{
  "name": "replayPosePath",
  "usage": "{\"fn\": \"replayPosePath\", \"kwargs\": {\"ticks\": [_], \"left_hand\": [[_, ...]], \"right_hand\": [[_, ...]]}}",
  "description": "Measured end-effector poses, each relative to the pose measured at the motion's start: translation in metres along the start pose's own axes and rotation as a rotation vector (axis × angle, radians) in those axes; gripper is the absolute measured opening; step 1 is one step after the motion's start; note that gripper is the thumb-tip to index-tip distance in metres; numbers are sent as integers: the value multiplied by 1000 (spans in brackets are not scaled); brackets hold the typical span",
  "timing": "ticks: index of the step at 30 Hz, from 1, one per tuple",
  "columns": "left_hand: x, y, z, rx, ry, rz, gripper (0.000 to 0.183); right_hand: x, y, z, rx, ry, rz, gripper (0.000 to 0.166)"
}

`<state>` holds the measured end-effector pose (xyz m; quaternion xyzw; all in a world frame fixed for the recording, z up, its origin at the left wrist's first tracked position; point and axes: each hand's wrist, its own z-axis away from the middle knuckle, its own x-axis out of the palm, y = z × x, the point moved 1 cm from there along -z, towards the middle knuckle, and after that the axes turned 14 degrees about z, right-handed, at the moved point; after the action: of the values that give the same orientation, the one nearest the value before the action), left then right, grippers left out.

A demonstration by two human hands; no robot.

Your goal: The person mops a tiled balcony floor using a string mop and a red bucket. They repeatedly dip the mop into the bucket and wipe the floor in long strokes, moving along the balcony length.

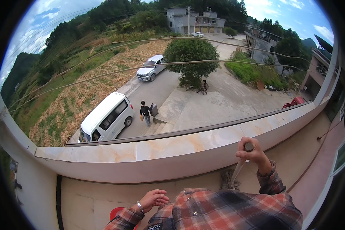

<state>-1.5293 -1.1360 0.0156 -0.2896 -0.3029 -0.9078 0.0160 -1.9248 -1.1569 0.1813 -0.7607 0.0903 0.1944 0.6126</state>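
Note:
My right hand (250,153) is closed around the top of a mop handle (237,172), whose round end points up at me. The grey string mop head (227,178) rests on the beige tiled floor (189,185), near the foot of the balcony wall, partly hidden by my plaid shirt. My left hand (154,199), with a silver bracelet at the wrist, is held in the air before my belly, fingers slightly bent and holding nothing. Beneath the left forearm a red plastic container (116,212) shows, mostly hidden by the sleeve.
A parapet topped with marble-look tiles (189,141) runs across in front of me. Side walls stand left and right. Below outside are a white van (106,115), a silver pickup (151,67), a person with a suitcase (145,112) and a seated person (203,86) beside a tree.

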Motion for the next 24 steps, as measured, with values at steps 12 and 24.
{"fn": "replayPosePath", "kwargs": {"ticks": [12, 24], "left_hand": [[-119, -81, 61, 177, 488, 123, 26], [-284, -349, -76, -59, 669, -555, 20]], "right_hand": [[116, 185, 28, 84, 218, 415, 16], [-169, 98, 65, 237, 690, 112, 8]]}}
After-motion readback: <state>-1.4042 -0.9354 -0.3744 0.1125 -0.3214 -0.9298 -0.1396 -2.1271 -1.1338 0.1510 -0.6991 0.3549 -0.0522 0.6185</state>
